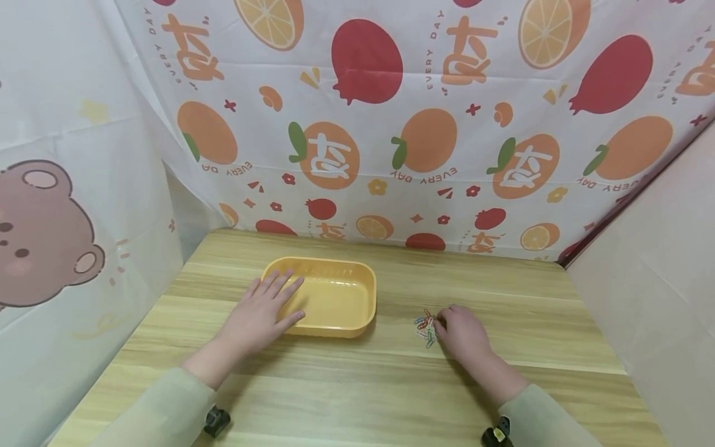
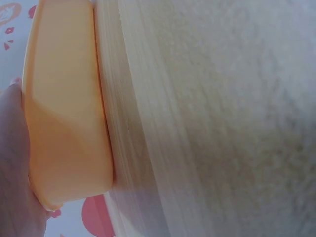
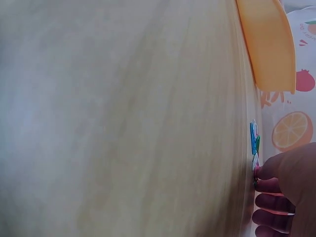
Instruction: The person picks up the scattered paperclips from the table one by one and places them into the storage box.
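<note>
My left hand (image 1: 258,313) lies with spread fingers over the left end of a yellow plastic tray (image 1: 365,298), touching its rim. In the left wrist view the tray's side wall (image 2: 69,108) shows beside the edge of that hand. A small pile of coloured paper clips (image 1: 426,329) lies on the table right of the tray. At the pile's right side is my right hand (image 1: 462,332), fingers curled. In the right wrist view its thumb and forefinger pinch at a paper clip (image 3: 256,170) at the near end of the pile; the fingertips partly hide it.
The wood-grain table (image 1: 357,385) carries the tray and the clips. Behind its far edge hangs a fruit-print cloth (image 1: 380,124). Pale cloth with a bear print (image 1: 44,236) hangs on the left, and a plain pale panel (image 1: 648,261) stands on the right.
</note>
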The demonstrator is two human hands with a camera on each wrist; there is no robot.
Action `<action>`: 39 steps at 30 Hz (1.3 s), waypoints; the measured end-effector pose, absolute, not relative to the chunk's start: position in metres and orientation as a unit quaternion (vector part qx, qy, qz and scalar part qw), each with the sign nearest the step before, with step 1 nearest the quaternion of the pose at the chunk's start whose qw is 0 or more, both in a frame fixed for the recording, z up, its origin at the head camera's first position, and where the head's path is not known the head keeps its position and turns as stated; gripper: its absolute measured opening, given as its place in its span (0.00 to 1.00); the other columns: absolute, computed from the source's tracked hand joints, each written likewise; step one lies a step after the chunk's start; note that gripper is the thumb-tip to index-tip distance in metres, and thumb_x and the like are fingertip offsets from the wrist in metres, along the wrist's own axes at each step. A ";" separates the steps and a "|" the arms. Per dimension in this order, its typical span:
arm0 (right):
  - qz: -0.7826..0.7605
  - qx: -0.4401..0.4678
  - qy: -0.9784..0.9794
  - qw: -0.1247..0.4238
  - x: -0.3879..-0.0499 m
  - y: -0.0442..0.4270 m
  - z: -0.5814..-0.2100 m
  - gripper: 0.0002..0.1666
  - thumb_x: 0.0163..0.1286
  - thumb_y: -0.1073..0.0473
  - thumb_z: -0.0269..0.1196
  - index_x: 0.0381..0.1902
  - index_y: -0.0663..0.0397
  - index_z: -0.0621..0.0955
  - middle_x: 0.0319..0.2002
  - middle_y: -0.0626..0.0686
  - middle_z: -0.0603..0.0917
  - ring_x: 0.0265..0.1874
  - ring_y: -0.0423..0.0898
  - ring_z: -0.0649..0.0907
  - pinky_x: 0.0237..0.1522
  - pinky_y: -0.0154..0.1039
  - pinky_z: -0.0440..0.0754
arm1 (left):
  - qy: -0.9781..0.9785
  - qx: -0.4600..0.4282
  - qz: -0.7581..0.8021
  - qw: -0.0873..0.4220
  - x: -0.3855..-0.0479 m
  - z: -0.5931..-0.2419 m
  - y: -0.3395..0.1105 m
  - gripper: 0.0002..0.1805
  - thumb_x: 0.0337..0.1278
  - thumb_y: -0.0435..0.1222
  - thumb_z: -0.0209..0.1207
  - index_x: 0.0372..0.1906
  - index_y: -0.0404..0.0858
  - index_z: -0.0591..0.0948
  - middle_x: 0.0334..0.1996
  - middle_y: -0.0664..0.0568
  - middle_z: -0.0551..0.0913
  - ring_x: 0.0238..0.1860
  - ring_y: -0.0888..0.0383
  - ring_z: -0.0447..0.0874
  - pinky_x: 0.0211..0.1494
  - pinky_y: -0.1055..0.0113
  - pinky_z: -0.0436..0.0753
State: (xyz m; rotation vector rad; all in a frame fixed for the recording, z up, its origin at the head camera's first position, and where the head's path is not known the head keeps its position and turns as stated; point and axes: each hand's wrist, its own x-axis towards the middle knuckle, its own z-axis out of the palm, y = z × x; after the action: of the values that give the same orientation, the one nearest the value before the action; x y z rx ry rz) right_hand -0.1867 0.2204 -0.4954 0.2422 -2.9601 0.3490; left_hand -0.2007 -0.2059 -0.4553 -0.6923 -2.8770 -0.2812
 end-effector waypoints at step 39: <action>0.191 0.041 -0.979 0.055 -0.192 0.226 -0.497 0.05 0.65 0.56 0.68 0.31 0.50 0.85 0.30 0.47 0.82 0.31 0.44 0.81 0.36 0.46 0.81 | -0.961 -0.244 -0.101 0.081 -0.204 -0.460 -0.209 0.41 0.68 0.64 0.46 0.78 0.47 0.59 0.77 0.44 0.55 0.76 0.39 0.50 0.75 0.37 0.48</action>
State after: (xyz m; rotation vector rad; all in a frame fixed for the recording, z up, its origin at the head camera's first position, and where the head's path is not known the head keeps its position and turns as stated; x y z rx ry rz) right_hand -0.1917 0.2262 -0.4973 0.1253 -2.9732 0.5787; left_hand -0.2037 -0.2092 -0.4596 -0.7282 -2.8728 -0.3014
